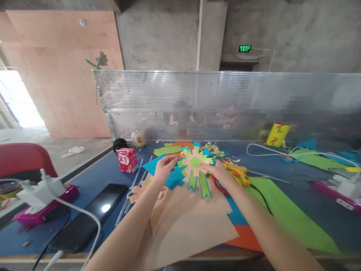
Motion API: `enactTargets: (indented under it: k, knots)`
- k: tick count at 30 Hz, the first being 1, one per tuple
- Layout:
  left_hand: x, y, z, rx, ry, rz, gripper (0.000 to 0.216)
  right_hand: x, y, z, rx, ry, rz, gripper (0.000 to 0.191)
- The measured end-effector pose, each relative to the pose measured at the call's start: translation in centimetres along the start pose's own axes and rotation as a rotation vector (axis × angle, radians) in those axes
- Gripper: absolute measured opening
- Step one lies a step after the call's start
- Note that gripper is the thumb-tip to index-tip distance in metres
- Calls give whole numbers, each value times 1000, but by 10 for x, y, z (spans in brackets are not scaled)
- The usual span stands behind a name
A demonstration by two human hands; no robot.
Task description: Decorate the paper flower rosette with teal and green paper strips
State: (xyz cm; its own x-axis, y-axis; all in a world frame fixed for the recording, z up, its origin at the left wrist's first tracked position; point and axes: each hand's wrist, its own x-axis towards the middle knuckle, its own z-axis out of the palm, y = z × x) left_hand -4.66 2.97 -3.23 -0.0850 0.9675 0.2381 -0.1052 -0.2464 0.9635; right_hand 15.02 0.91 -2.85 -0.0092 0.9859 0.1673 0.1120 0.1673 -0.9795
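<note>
A paper rosette (195, 165) hangs between my hands: peach and green petals, a green round centre, and two green-and-blue ribbon tails below. My left hand (164, 168) pinches its left edge with closed fingers. My right hand (219, 174) grips its right edge. Under them lie peach paper sheets (186, 222) and blue paper (175, 180) on the blue table (282, 162).
Scissors with yellow and red handles (238, 174) lie just right of my right hand. A red carton (126, 159), a black phone (93, 214), green paper (284, 210), white cables and chargers, and a yellow cup (278, 134) surround the work. A perforated metal screen (225, 105) backs the table, with people behind it.
</note>
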Motion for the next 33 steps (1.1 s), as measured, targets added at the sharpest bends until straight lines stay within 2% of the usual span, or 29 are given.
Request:
enactTargets:
  k: [5, 14, 20, 24, 28, 30, 33]
  knots:
    - [1, -1, 2, -48, -18, -11, 30, 3, 2, -2, -13, 19, 8, 20]
    - [-2, 3, 6, -187, -100, -58, 33, 6, 6, -2, -41, 81, -28, 14]
    - [-6, 8, 8, -310, -141, -93, 32, 5, 4, -1, 64, 28, -32, 21]
    - [-14, 5, 14, -193, -268, -126, 32, 2, 4, 1, 114, -12, -41, 30]
    - [-20, -3, 22, -103, -357, -62, 36, -1, 3, 3, 67, -44, -72, 30]
    - [-19, -6, 25, -68, -336, -37, 31, 0, 2, 3, 22, -70, -89, 29]
    - [-18, -4, 24, 76, -201, 113, 18, 4, 0, -5, -78, -87, -137, 29]
